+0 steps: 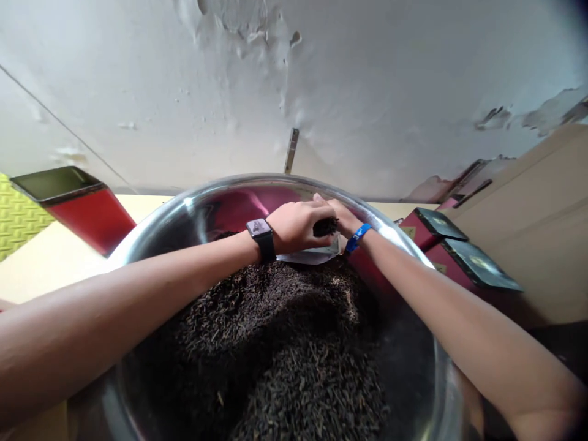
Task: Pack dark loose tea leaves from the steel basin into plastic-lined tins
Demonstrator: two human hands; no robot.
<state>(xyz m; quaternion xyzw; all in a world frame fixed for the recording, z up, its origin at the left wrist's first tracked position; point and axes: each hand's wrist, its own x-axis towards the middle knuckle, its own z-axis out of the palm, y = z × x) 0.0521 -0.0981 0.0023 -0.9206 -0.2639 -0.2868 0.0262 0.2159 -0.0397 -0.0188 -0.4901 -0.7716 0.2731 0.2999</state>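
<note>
The left hand, fingers curled together, held dark leaves by a silvery bag, far inside the metal bowl; handling a handful appeared underway, calling for a closed grip. The right hand's fingers (mostly hidden) could not be assessed.

One view: head camera, worn on my head, faced forward and steeply down. Near: my two forearms, entering from either side, and the metal bowl below. Farther: the peeling wall across the top. Shared coverage: none, this being the single view.
</note>
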